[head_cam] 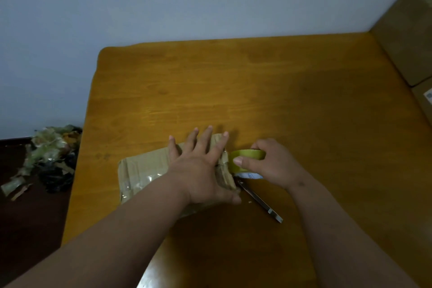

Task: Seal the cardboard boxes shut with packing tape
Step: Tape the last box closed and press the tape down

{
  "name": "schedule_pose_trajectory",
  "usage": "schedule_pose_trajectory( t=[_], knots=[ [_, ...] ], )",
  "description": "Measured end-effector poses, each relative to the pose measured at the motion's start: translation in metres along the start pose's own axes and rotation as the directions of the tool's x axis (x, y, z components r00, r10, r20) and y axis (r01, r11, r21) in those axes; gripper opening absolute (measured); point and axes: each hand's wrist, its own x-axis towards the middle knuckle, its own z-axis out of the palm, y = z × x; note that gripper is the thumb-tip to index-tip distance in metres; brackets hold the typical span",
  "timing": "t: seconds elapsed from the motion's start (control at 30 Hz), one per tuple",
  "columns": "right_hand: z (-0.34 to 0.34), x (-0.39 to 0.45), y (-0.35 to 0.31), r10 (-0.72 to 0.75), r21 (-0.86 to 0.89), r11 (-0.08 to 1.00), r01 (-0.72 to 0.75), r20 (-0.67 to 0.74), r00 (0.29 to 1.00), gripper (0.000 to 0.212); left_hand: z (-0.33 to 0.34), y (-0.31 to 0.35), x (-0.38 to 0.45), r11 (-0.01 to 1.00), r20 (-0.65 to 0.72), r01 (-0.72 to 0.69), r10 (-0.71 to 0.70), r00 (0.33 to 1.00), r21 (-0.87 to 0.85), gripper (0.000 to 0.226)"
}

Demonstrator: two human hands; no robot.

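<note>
A flat cardboard box (142, 168) lies on the wooden table (257, 91), with clear tape shining on its top. My left hand (201, 166) presses down flat on the box's right half, fingers spread and straight. Just right of the box, my right hand (271, 163) grips a roll of yellowish packing tape (247, 155), thumb on its outer face, held against the box's right edge. A utility knife (259, 201) lies on the table below the roll, its tip near my left thumb.
Larger cardboard boxes (406, 37) stand at the table's right edge. A heap of crumpled tape and scraps (51, 154) lies on the dark floor to the left. A pale wall runs behind the table.
</note>
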Motion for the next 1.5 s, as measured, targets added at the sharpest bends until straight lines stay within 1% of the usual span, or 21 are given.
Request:
schedule_pose_trajectory(
  t=[0.1,0.27,0.43,0.53,0.57,0.63,0.7,0.73,0.8,0.83,0.87,0.97,1.03,1.1,1.17,1.23,1.27,1.33,1.4,1.43,1.5],
  knots=[
    [0.003,-0.001,-0.001,0.000,0.023,1.000,0.000,0.017,1.000,0.036,0.003,0.010,-0.002,0.997,0.037,-0.005,0.002,0.999,0.077,0.138],
    [0.004,-0.001,-0.003,0.020,0.097,0.995,-0.021,0.015,1.000,0.035,-0.006,0.017,0.002,0.994,0.072,0.015,-0.023,0.997,0.108,0.139],
    [0.000,-0.010,-0.006,0.009,0.166,0.986,-0.002,-0.039,0.999,0.038,-0.019,0.008,-0.008,0.995,-0.017,-0.023,0.025,1.000,0.101,0.135],
    [-0.007,-0.016,-0.015,-0.029,0.283,0.958,0.046,-0.063,0.998,0.043,-0.028,-0.004,-0.026,0.997,-0.100,-0.072,0.076,0.992,0.037,0.136],
    [-0.012,-0.018,-0.021,-0.037,0.374,0.925,0.063,-0.078,0.996,0.043,-0.032,-0.009,-0.033,0.996,-0.135,-0.093,0.092,0.987,-0.005,0.137],
    [-0.023,-0.018,-0.032,-0.050,0.612,0.785,0.095,-0.091,0.995,0.048,-0.039,-0.020,-0.047,0.980,-0.221,-0.135,0.101,0.970,-0.145,0.138],
    [-0.033,-0.015,-0.043,-0.116,0.796,0.596,0.109,-0.048,0.992,0.075,-0.046,-0.029,-0.059,0.927,-0.329,-0.217,0.111,0.938,-0.305,0.139],
    [-0.037,-0.015,-0.052,-0.168,0.861,0.500,0.096,-0.012,0.986,0.086,-0.048,-0.032,-0.065,0.892,-0.381,-0.271,0.124,0.916,-0.361,0.138],
    [-0.042,-0.017,-0.072,-0.271,0.942,0.332,0.045,0.050,0.961,0.087,-0.048,-0.040,-0.074,0.818,-0.462,-0.355,0.126,0.878,-0.452,0.136],
    [-0.043,-0.017,-0.081,-0.320,0.956,0.292,0.035,0.063,0.945,0.086,-0.045,-0.044,-0.077,0.780,-0.494,-0.381,0.107,0.863,-0.496,0.136],
    [-0.043,-0.017,-0.092,-0.367,0.957,0.288,0.042,0.070,0.928,0.087,-0.041,-0.050,-0.081,0.751,-0.523,-0.398,0.082,0.848,-0.527,0.135],
    [-0.027,-0.015,-0.121,-0.434,0.911,0.398,0.110,0.081,0.897,0.089,-0.032,-0.069,-0.093,0.733,-0.539,-0.388,0.035,0.841,-0.558,0.125],
    [-0.009,-0.016,-0.137,-0.427,0.897,0.429,0.104,0.100,0.899,0.103,-0.032,-0.084,-0.105,0.735,-0.480,-0.352,0.040,0.876,-0.580,0.121],
    [0.007,-0.021,-0.154,-0.438,0.898,0.431,0.088,0.123,0.891,0.113,-0.038,-0.105,-0.121,0.702,-0.348,-0.283,0.053,0.936,-0.654,0.119],
    [0.020,-0.025,-0.169,-0.461,0.890,0.448,0.083,0.151,0.874,0.105,-0.045,-0.126,-0.139,0.539,-0.189,-0.196,0.070,0.980,-0.819,0.106],
    [0.031,-0.028,-0.181,-0.488,0.868,0.486,0.100,0.175,0.855,0.090,-0.044,-0.139,-0.151,0.325,-0.179,-0.182,0.038,0.983,-0.928,0.078],
    [0.036,-0.029,-0.187,-0.502,0.854,0.507,0.115,0.184,0.845,0.086,-0.041,-0.140,-0.155,0.261,-0.199,-0.183,-0.033,0.980,-0.948,0.062],
    [0.044,-0.030,-0.195,-0.529,0.845,0.519,0.130,0.198,0.825,0.081,-0.033,-0.131,-0.159,0.206,-0.259,-0.217,-0.205,0.944,-0.954,0.045],
    [0.052,-0.032,-0.202,-0.535,0.859,0.500,0.106,0.210,0.818,0.075,-0.021,-0.121,-0.162,0.189,-0.344,-0.294,-0.348,0.872,-0.937,0.046],
    [0.056,-0.032,-0.204,-0.524,0.868,0.489,0.091,0.209,0.826,0.075,-0.015,-0.116,-0.161,0.166,-0.367,-0.327,-0.389,0.845,-0.930,0.045],
    [0.060,-0.033,-0.207,-0.491,0.870,0.487,0.083,0.194,0.849,0.080,-0.008,-0.113,-0.160,0.074,-0.345,-0.346,-0.405,0.847,-0.935,0.041]
  ],
)
